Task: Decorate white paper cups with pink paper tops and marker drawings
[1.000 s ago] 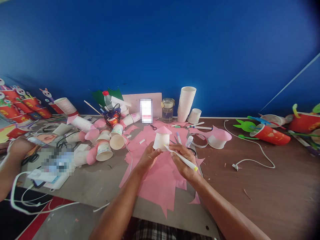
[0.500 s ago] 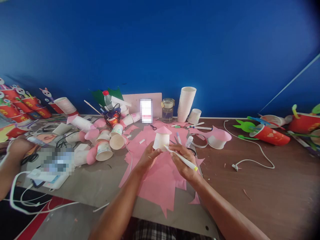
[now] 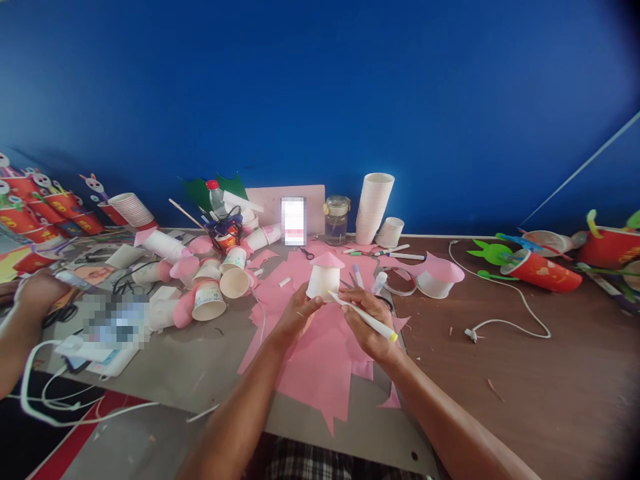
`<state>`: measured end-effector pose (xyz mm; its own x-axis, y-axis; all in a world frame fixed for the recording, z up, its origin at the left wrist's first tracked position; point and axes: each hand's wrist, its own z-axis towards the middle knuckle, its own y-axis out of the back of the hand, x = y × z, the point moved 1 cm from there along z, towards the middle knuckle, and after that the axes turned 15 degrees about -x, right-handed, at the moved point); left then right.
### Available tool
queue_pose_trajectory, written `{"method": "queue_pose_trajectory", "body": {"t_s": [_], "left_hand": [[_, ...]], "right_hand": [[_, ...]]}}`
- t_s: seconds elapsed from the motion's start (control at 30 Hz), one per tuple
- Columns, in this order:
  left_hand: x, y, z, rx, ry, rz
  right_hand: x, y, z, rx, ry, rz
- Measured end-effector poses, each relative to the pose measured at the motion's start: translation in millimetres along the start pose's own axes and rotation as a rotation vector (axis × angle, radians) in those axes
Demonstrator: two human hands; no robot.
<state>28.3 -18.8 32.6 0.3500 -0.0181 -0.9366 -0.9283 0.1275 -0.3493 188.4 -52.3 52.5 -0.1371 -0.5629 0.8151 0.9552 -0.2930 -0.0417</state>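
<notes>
My left hand [image 3: 295, 319] grips an upturned white paper cup [image 3: 323, 281] topped with a pink paper cone [image 3: 327, 259], held just above the pink paper sheet [image 3: 315, 360]. In my right hand [image 3: 367, 323] is a white marker [image 3: 364, 317] with a yellow end; its tip touches the cup's lower right side. Both hands are at the middle of the table, close together.
A tall stack of white cups [image 3: 373, 207], a glass jar [image 3: 336, 219] and a phone [image 3: 293, 221] stand at the back. Cups with pink paper [image 3: 207, 301] lie to the left, red cup crafts [image 3: 541, 270] to the right. Another person's hand [image 3: 35, 297] rests at far left. A white cable [image 3: 500, 313] crosses the table.
</notes>
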Motion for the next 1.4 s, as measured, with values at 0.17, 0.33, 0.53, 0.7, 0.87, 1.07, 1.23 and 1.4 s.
{"method": "queue_pose_trajectory", "body": {"t_s": [0.17, 0.33, 0.53, 0.7, 0.87, 1.07, 1.23, 1.4], "left_hand": [[4.3, 3.2, 2.3, -0.002, -0.008, 0.015], [7.7, 5.4, 3.3, -0.006, 0.005, 0.016], [6.5, 3.6, 2.7, 0.004, 0.019, -0.010], [7.0, 3.8, 2.7, -0.006, 0.013, 0.002], [7.3, 4.6, 2.4, -0.026, 0.019, 0.019], [4.0, 2.4, 0.9, -0.006, 0.021, -0.010], [5.6, 2.8, 1.4, 0.013, 0.025, -0.017], [7.3, 3.8, 1.9, 0.021, 0.009, -0.020]], "right_hand": [[-0.2, -0.2, 0.0, 0.001, 0.010, -0.013], [-2.0, 0.1, -0.7, -0.017, 0.009, -0.025], [-4.8, 0.7, -2.3, -0.043, -0.013, -0.064], [-3.0, 0.0, -2.2, -0.036, 0.016, -0.055], [0.1, 0.0, 0.3, -0.023, 0.033, -0.079], [0.6, 1.2, -0.1, -0.006, 0.042, -0.090], [-3.0, 0.7, -2.6, -0.048, 0.031, -0.075], [-1.6, 0.2, -1.6, -0.048, 0.033, -0.086]]}}
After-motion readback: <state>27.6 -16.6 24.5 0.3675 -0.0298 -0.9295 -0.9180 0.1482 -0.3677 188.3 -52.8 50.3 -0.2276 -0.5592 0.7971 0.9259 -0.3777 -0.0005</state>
